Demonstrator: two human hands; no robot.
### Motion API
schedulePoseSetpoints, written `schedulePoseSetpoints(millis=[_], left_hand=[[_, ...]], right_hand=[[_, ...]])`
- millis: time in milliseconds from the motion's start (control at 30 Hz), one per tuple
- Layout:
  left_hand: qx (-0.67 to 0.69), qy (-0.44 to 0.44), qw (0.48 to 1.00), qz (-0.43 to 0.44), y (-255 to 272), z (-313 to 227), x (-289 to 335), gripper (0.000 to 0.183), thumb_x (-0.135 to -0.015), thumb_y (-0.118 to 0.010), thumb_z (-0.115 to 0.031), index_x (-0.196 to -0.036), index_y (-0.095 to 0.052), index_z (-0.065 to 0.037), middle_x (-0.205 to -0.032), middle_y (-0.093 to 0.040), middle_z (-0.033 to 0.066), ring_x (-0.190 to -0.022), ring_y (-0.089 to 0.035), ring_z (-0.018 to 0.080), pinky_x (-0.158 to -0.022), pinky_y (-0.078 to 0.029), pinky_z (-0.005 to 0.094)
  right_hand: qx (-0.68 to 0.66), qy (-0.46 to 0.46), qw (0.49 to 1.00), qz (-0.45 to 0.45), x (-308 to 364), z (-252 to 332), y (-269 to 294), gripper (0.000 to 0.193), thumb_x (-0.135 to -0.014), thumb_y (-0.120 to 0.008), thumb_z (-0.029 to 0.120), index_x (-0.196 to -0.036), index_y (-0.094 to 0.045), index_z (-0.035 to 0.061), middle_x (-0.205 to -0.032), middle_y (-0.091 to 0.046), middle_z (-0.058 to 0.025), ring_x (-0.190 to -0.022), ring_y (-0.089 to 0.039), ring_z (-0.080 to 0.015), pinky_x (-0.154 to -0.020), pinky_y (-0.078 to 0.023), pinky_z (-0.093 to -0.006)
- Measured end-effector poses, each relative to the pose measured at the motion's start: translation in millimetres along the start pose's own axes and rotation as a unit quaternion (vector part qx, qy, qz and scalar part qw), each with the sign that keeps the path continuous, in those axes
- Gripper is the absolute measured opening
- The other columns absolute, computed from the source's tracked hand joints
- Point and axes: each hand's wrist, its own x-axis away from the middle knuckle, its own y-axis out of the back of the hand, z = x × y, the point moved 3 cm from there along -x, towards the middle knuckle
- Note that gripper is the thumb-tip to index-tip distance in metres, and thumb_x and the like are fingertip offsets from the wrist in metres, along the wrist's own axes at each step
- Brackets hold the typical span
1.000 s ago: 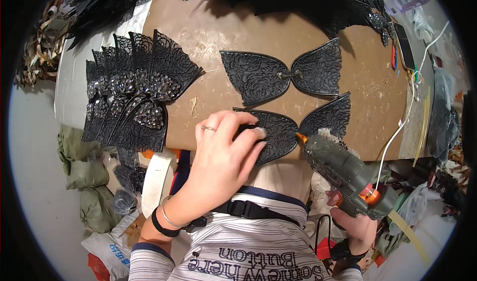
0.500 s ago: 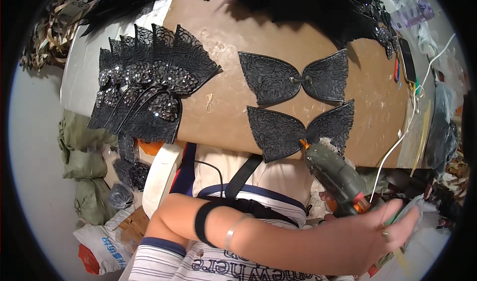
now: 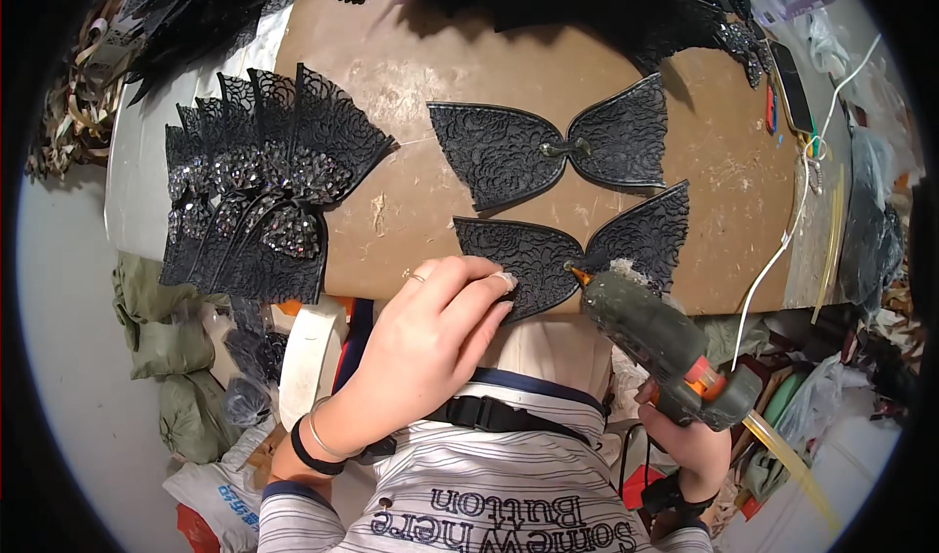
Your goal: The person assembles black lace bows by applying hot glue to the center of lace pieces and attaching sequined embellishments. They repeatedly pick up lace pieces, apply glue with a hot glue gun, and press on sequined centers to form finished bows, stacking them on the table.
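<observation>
My left hand [image 3: 435, 333] lies with its fingertips on the outer left edge of the lower lace piece [image 3: 536, 260], which sits at the near edge of the table [image 3: 391, 230]; I cannot tell whether the fingers pinch it or only press. My right hand [image 3: 690, 436] is wrapped around the handle of a dark green glue gun [image 3: 650, 328], and a yellowish glue stick [image 3: 792, 470] pokes out of its back end. The orange nozzle [image 3: 581, 276] points at the narrow middle of that piece (whether it touches is too small for me to say). Just beyond lies the upper lace piece [image 3: 499, 152], with shiny smears at its middle. To the left, a fan of beaded lace pieces [image 3: 264, 186] overlaps. Farther out, black feathers [image 3: 548, 10] cover the far edge, and a phone [image 3: 790, 86] lies at the right near a white cable [image 3: 782, 250].
</observation>
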Motion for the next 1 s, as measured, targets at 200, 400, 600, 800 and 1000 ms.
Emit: schedulePoseSetpoints(millis=[200, 400, 600, 800, 1000], left_hand=[[-0.024, 0.002, 1.000, 0.002, -4.7, -0.2, -4.9, 0.022, -0.081, -0.073, -0.004, -0.102, -0.068, -0.003, -0.100, -0.065, 0.0080, -0.087, -0.062, 0.0273, -0.077, -0.050, 0.0362], [-0.045, 0.004, 0.999, 0.023, -5.6, -0.9, -8.8, 0.021, -0.081, -0.073, -0.004, -0.101, -0.067, -0.002, -0.100, -0.062, 0.0088, -0.088, -0.059, 0.0277, -0.078, -0.050, 0.0365], [-0.059, 0.005, 0.998, 0.020, -7.3, -3.9, -9.8, 0.020, -0.081, -0.072, -0.004, -0.100, -0.067, -0.002, -0.098, -0.061, 0.0091, -0.088, -0.058, 0.0280, -0.078, -0.049, 0.0370], [-0.052, 0.010, 0.996, 0.067, -3.6, -11.1, -13.4, 0.031, -0.077, -0.078, -0.011, -0.103, -0.063, -0.001, -0.105, -0.058, 0.0113, -0.094, -0.056, 0.0303, -0.083, -0.048, 0.0387], [-0.047, 0.025, 0.995, 0.087, -7.3, -12.0, -5.0, 0.044, -0.070, -0.084, -0.015, -0.103, -0.059, 0.000, -0.114, -0.056, 0.0146, -0.103, -0.053, 0.0341, -0.088, -0.045, 0.0428]], right_hand=[[0.008, -0.104, 0.993, -0.054, 1.2, 13.9, 6.5, 0.028, -0.072, -0.070, -0.007, -0.098, -0.064, -0.0008, -0.085, -0.066, -0.0034, -0.078, -0.063, -0.0127, -0.073, -0.051, -0.0290], [0.097, -0.037, 0.991, -0.079, 2.4, 9.1, 9.1, 0.029, -0.072, -0.071, -0.006, -0.099, -0.064, -0.0007, -0.084, -0.065, -0.0026, -0.077, -0.062, -0.0116, -0.072, -0.050, -0.0278], [-0.009, -0.094, 0.992, -0.084, 6.4, -2.9, 15.2, 0.034, -0.071, -0.072, -0.007, -0.104, -0.064, -0.0010, -0.088, -0.064, -0.0016, -0.080, -0.061, -0.0118, -0.073, -0.050, -0.0276], [-0.009, -0.085, 0.993, -0.079, 8.5, -8.7, 19.3, 0.040, -0.069, -0.071, -0.009, -0.107, -0.062, -0.0016, -0.090, -0.064, -0.0030, -0.083, -0.062, -0.0141, -0.076, -0.050, -0.0287], [-0.262, 0.027, 0.964, -0.044, -7.9, -8.0, 21.7, 0.047, -0.069, -0.069, -0.005, -0.115, -0.058, -0.0039, -0.102, -0.064, -0.0128, -0.103, -0.064, -0.0286, -0.094, -0.051, -0.0462]])
